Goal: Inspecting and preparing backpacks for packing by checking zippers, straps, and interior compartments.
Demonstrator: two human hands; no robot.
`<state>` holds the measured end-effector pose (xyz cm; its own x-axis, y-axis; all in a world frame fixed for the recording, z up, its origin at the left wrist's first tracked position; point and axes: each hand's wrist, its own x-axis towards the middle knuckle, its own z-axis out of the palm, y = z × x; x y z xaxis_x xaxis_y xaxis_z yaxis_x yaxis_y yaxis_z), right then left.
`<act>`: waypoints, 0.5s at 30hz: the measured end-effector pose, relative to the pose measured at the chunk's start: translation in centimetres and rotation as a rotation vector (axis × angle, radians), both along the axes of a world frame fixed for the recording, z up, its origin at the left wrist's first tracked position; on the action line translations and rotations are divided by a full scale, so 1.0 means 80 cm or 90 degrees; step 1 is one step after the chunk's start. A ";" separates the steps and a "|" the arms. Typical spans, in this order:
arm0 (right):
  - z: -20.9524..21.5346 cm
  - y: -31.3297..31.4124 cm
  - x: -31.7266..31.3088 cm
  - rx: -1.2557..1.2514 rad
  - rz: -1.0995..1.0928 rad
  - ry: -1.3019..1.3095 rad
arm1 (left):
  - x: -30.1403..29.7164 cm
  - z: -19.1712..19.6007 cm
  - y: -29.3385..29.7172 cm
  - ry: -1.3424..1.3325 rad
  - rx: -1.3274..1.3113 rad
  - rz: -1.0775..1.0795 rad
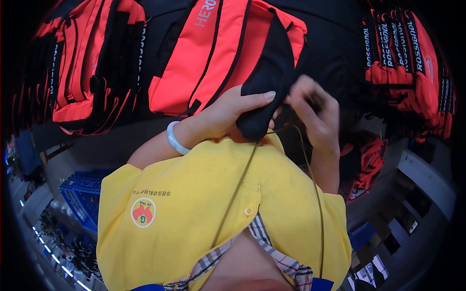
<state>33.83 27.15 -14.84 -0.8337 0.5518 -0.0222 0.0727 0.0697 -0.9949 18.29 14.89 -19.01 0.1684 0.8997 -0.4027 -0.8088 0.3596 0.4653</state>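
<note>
A red and black backpack [183,63] lies on the dark surface before me. My left hand [224,110] is closed on a padded black shoulder strap [266,63] of this backpack, thumb on top, the strap's lower end hanging towards my shirt. Close by the strap's right edge is my right hand [316,110], slightly blurred, with curled fingers. Whatever those fingers pinch is too small or hidden to make out. A thin brown cord [235,186] hangs from my neck and runs up to below the hands, where its end is hidden.
Several red and black backpacks [77,63] are stacked at the left, and another row of backpacks [421,58] stands at the right. Lower down on the left is a blue plastic crate [80,196]. More red pieces [371,162] lie below the right-hand row.
</note>
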 end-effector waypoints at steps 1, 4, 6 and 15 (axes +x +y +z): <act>-0.005 -0.001 0.022 -0.092 0.063 0.144 | -0.002 -0.001 0.002 -0.001 0.000 0.001; 0.009 -0.003 0.042 -0.215 0.179 0.356 | -0.009 -0.006 0.001 -0.042 0.021 0.008; -0.003 0.013 0.050 -0.117 0.168 0.265 | -0.009 -0.006 0.000 -0.084 0.030 0.010; -0.004 -0.004 0.015 0.501 -0.141 -0.098 | -0.003 -0.017 0.000 -0.079 0.043 0.024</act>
